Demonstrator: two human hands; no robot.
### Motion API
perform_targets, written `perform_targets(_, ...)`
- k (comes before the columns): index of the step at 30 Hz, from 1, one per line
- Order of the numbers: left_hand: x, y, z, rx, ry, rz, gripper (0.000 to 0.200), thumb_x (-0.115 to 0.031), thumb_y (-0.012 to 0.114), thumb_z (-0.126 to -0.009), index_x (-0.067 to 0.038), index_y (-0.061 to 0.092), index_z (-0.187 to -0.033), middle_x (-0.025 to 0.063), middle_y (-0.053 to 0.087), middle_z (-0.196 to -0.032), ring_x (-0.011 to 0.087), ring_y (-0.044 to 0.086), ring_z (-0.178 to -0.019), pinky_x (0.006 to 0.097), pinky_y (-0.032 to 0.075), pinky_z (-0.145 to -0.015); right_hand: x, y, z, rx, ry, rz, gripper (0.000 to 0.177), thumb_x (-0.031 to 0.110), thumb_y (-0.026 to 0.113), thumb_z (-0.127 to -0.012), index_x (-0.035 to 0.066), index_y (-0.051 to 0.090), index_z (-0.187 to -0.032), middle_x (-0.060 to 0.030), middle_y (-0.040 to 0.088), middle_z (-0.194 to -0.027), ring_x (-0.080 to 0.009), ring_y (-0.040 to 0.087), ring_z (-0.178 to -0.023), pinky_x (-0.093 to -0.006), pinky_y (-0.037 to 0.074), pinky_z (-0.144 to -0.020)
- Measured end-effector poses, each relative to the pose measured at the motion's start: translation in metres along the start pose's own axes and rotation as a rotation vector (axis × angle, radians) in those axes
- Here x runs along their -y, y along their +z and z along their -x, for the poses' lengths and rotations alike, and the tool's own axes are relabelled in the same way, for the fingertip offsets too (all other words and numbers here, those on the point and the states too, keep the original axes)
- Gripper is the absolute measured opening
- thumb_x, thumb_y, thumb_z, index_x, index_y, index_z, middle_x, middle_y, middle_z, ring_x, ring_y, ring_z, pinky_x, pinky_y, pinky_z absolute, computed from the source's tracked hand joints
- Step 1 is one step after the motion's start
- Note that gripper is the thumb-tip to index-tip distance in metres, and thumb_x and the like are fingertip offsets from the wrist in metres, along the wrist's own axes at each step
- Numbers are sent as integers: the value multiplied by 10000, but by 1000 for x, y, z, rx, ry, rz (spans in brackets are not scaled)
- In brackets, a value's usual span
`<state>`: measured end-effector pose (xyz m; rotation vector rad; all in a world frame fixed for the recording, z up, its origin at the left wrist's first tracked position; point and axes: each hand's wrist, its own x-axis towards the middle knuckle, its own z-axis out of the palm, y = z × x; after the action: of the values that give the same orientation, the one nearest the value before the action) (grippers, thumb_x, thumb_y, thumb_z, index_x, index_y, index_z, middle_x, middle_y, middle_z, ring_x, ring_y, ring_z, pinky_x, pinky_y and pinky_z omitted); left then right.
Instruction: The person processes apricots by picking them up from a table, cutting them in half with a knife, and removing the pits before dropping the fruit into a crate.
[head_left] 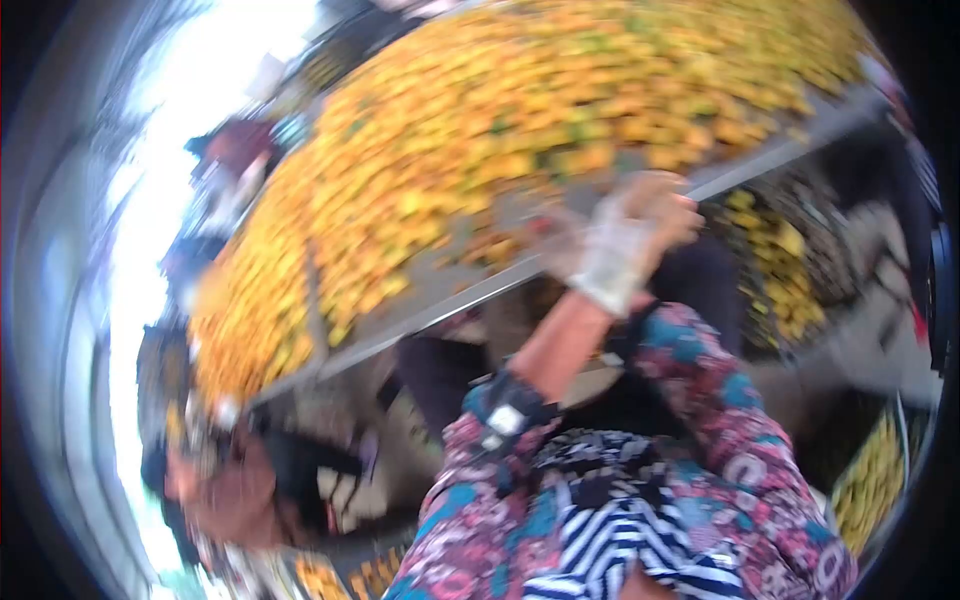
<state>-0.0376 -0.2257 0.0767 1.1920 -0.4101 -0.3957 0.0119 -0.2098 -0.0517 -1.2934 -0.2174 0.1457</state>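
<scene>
The whole frame is smeared by motion. My left hand (630, 235), in a whitish glove, is raised at the metal rim of a big tray (440, 300) heaped with yellow and orange fruit (480, 130). Its fingers look curled near the rim, but the blur hides whether they grip it. The bare forearm runs down to a floral sleeve with a dark strap at its cuff. A second floral sleeve (720, 400) rises on the right toward the same spot, and its hand is hidden. A striped cloth (610, 530) lies against my body.
Another person's head (230, 490) is low at the left, under the tray's edge. More yellow fruit fills crates (775, 270) at the right and lower right (875, 480). Bright daylight washes out the left side.
</scene>
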Motion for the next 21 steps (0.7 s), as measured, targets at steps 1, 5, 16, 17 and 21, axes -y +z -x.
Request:
perform_targets(1, 3, -11, 11, -3, 76, 4, 270, -153, 645, -862, -4, 575, -1076, 62, 644, -851, 150, 649, -838, 277, 532, -689, 3, 2, 3, -12, 1, -25, 171, 128, 615, -869, 27, 585, -1004, 0, 562, -804, -104, 524, -739, -265, 448, -667)
perform_targets(5, -13, -70, 73, -66, 13, -175, 231, -98, 666, -850, -14, 600, -1054, 49, 646, -837, 120, 641, -738, 248, 519, -639, -3, 1, 2, -62, -56, -115, 183, 128, 633, -864, 29, 589, -1011, 11, 549, -791, -94, 521, -722, -260, 445, -644)
perform_targets(16, -66, -386, 253, -1260, 22, -1499, 212, -146, 678, -710, -64, 664, -904, 157, 669, -822, 301, 649, -759, 364, 514, -688, 9, 3, 3, -161, 95, 185, 272, 193, 612, -912, 15, 558, -1110, 63, 534, -713, -15, 436, -502, -169, 343, -430)
perform_targets(17, -73, -403, 265, -1339, -198, -1553, 262, -190, 683, -708, -75, 662, -942, 169, 669, -907, 340, 635, -865, 414, 503, -762, -1, -1, 1, -209, 46, 208, 277, 197, 616, -909, 18, 559, -1112, 64, 530, -689, -16, 419, -471, -171, 330, -406)
perform_targets(21, -74, -464, 294, -1328, -591, -1517, 398, -227, 685, -710, -57, 611, -1061, 193, 644, -1022, 342, 608, -988, 410, 481, -857, 17, 12, 8, -262, 151, 241, 268, 200, 618, -908, 37, 562, -1113, 55, 505, -614, -18, 408, -432, -180, 316, -373)
